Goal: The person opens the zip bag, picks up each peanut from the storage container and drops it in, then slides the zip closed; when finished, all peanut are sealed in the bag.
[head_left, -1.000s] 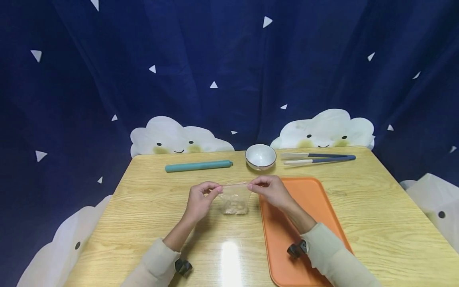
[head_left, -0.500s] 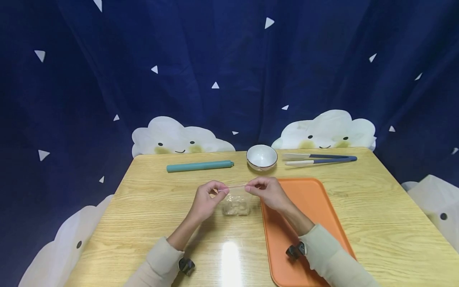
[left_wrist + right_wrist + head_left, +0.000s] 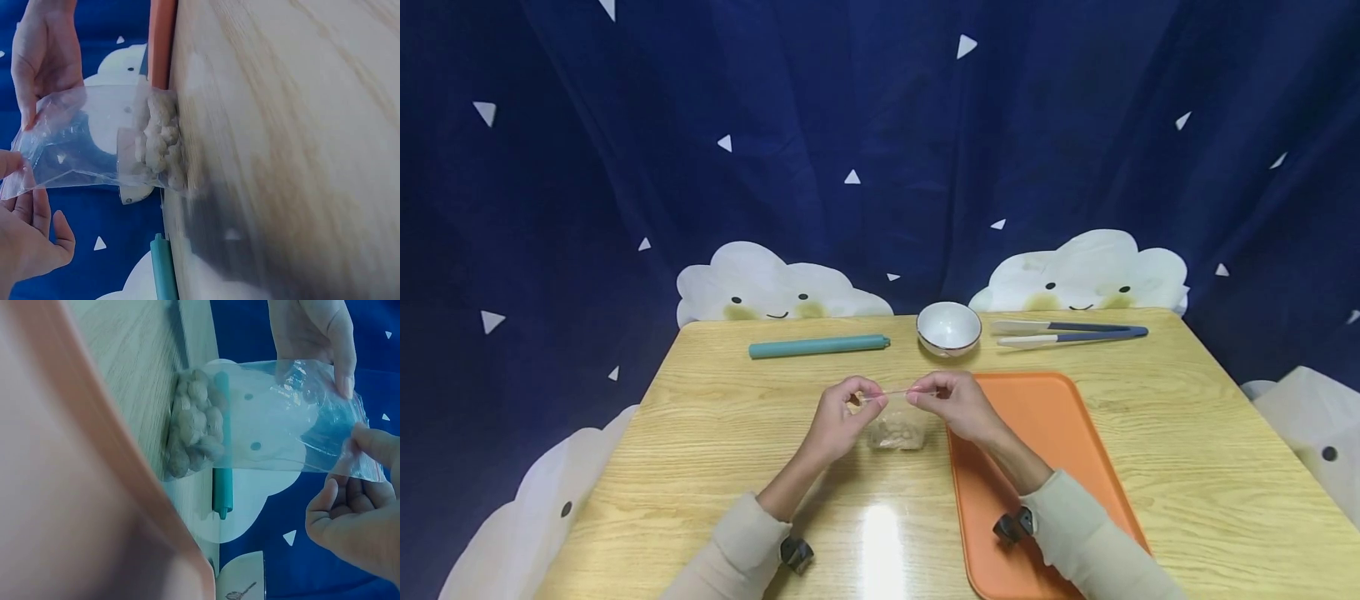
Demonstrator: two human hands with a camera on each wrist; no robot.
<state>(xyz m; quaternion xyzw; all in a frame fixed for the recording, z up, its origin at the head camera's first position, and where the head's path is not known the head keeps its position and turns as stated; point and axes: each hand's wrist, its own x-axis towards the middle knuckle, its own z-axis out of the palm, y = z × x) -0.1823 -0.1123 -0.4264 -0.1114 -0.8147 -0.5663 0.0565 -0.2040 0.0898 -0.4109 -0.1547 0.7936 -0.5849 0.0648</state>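
A clear zip bag stands upright near the middle of the table, its lower end resting on the wood. Pale, nut-like pieces fill its bottom, and the upper part is flat and see-through. My left hand pinches the bag's top edge between thumb and forefinger on the left. On the right, my right hand pinches the same edge, with a short gap between the two hands. From the left wrist view, the bag's zip strip runs between both hands; whether it is sealed cannot be told.
An orange tray lies right of the bag, partly under my right forearm. Behind are a teal stick-like tube, a white bowl and blue-and-white tongs. A dark blue curtain hangs beyond the table's far edge.
My left hand has moved rightward along the bag's top edge and my right hand slightly leftward, narrowing the gap between them. The bag's lower part has shifted slightly right.
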